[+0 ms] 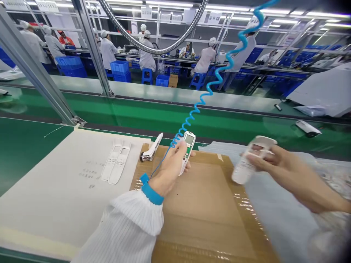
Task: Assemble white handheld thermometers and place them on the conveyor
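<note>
One white handset (188,149), its screen (189,139) and green board (188,151) uncovered, is grasped in the left hand (172,160) above a sheet of taped cardboard (203,212); the thumb lies across its front and the fingers curl behind, a grip that probably steadies the part while leaving its face in view. The right hand (278,162), well apart near the cardboard's right edge, grasps a white cover (241,171) between thumb and fingers; both are blurred, so finer detail cannot be told. Two similar covers (118,171) lie side by side on white paper (49,204) to the left, likely set there so the paper guards their surfaces. A second handset (153,149) rests on its side at the cardboard's far left corner. A blue wristband (153,193) and coiled cord (203,96), presumably worn against static, seem to allow free reach across the table (16,153).
</note>
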`<action>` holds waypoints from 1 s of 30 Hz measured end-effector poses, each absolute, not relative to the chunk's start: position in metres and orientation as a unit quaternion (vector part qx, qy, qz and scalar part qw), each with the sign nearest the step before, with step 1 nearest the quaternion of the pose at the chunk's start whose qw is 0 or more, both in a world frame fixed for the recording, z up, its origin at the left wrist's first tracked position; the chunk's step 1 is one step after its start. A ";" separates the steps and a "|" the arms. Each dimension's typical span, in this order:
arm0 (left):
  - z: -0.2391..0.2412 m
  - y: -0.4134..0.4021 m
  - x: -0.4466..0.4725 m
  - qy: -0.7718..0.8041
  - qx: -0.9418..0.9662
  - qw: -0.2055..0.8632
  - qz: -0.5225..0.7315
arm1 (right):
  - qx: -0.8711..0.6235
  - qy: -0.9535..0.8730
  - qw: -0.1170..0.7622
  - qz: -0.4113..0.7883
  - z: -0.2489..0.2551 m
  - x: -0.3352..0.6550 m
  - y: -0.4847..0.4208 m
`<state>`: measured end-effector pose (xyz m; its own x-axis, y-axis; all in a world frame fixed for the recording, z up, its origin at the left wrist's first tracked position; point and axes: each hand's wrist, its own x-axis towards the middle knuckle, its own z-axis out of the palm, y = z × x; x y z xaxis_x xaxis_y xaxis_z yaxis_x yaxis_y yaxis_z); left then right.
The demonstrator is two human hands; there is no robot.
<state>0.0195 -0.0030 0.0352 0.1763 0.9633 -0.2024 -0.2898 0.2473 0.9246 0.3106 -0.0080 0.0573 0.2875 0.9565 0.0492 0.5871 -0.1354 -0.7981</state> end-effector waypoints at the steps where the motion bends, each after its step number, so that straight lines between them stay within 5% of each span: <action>1: 0.034 -0.002 0.019 0.443 0.400 0.646 0.475 | -0.661 -0.540 0.403 0.329 0.058 0.283 -0.006; 8: 0.017 0.005 0.013 0.511 0.469 0.538 0.480 | -0.447 -0.462 0.556 0.526 0.020 0.163 0.012; 13: 0.020 0.009 0.009 0.490 0.414 0.638 0.425 | -0.386 -0.478 0.540 0.576 0.005 0.176 0.012; 20: 0.008 0.014 0.012 0.568 0.504 0.439 0.481 | -0.400 -0.479 0.537 0.567 -0.005 0.195 0.013; 30: 0.020 -0.007 0.021 0.504 0.658 0.332 0.450 | -0.388 -0.450 0.539 0.597 -0.001 0.188 0.013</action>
<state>0.0210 -0.0075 0.0202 0.0872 0.9621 0.2582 0.3649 -0.2720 0.8904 0.1882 0.0133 -0.0008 -0.1176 0.9928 0.0224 -0.2937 -0.0132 -0.9558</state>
